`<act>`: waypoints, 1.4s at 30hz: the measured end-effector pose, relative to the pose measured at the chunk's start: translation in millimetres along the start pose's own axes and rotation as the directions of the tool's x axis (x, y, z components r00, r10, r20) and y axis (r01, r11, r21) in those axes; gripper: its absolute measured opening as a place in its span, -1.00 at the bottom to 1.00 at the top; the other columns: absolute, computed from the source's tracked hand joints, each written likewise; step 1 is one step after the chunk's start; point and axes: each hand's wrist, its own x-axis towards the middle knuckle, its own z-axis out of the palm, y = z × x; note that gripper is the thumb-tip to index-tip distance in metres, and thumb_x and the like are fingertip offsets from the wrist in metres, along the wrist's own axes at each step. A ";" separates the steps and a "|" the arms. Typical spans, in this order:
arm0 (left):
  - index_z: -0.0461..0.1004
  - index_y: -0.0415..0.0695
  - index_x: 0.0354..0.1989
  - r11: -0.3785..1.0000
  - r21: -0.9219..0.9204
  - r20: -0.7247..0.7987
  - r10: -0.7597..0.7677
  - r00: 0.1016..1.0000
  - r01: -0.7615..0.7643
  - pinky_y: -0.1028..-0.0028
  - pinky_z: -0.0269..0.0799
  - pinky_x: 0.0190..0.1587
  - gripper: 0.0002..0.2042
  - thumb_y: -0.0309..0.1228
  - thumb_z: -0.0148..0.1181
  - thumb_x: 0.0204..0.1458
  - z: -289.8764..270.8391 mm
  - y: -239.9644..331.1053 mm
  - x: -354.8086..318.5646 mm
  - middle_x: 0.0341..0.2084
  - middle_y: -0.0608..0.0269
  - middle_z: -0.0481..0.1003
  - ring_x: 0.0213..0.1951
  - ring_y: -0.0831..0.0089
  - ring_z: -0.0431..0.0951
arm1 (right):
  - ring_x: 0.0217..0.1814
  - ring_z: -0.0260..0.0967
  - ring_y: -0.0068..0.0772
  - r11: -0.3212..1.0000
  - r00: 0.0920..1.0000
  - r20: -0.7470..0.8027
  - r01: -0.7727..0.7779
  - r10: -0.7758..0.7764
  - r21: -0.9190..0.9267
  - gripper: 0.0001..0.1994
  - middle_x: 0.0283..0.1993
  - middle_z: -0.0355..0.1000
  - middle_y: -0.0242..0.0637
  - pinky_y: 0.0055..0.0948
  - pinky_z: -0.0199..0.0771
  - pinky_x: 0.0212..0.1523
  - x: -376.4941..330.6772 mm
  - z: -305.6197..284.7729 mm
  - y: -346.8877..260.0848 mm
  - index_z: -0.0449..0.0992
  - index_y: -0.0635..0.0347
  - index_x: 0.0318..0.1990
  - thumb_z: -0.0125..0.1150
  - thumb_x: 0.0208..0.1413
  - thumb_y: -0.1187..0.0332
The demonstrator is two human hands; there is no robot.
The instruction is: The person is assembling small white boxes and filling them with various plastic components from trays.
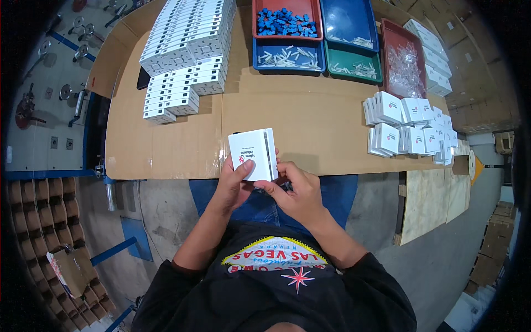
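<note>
Above the front edge of the table I hold a white square plastic case (251, 160) with printing on its face. Along its right side runs a dark gap between the cover and the part beneath. My left hand (233, 181) is closed on the case, thumb flat on the printed face and fingers behind it. At the lower right corner my right hand (298, 191) pinches the case with thumb and fingers. Some of the right fingertips are hidden behind it.
Tall stacks of white cases (185, 47) stand back left. A red tray of blue parts (285, 22), blue trays (289, 56) and a green tray (354, 65) with small white pieces, and a red tray of clear bags (406, 66) line the back. More printed cases (409, 127) sit right.
</note>
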 end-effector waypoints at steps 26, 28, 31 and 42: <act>0.32 -0.25 0.26 0.988 -0.086 0.023 -0.129 0.991 0.131 0.23 0.63 0.05 -0.32 -0.02 0.36 0.14 -12.2 -13.6 -5.4 0.02 0.03 0.56 0.01 0.26 0.64 | -0.70 0.34 -0.54 0.978 0.989 -0.050 0.127 -0.137 -0.165 -0.64 -0.66 0.41 -0.38 -0.53 0.29 -0.64 3.6 -0.1 -6.3 0.47 0.17 -0.52 0.62 -0.05 0.22; 0.31 -0.24 0.27 0.996 -0.033 -0.036 -0.082 0.996 0.081 0.22 0.62 0.07 -0.31 -0.05 0.41 0.11 -4.6 -7.6 -3.9 0.03 0.03 0.56 0.02 0.25 0.64 | -0.70 0.36 -0.49 0.985 0.997 -0.053 0.050 -0.059 -0.163 -0.65 -0.65 0.42 -0.34 -0.51 0.31 -0.63 4.7 -0.5 -5.8 0.46 0.20 -0.48 0.58 0.01 0.22; 0.33 -0.28 0.24 0.995 0.096 -0.042 0.027 0.999 -0.022 0.21 0.58 0.11 -0.30 -0.05 0.44 0.08 -9.2 -5.9 -3.9 -0.01 0.06 0.57 0.02 0.21 0.63 | -0.67 0.38 -0.39 0.992 0.998 -0.045 0.026 -0.031 -0.123 -0.64 -0.64 0.41 -0.29 -0.46 0.33 -0.61 5.4 0.9 -0.7 0.45 0.22 -0.44 0.50 0.10 0.18; 0.26 -0.24 0.26 0.991 -0.007 -0.174 0.131 0.976 -0.134 0.26 0.50 0.20 -0.49 -0.34 0.31 0.22 0.2 -15.4 -20.3 0.10 0.09 0.51 0.13 0.31 0.56 | -0.68 0.30 -0.17 0.967 0.969 -0.094 0.216 -0.230 -0.135 -0.61 -0.68 0.26 -0.25 -0.26 0.27 -0.60 -1.9 -0.4 29.0 0.41 0.20 -0.51 0.34 0.22 0.13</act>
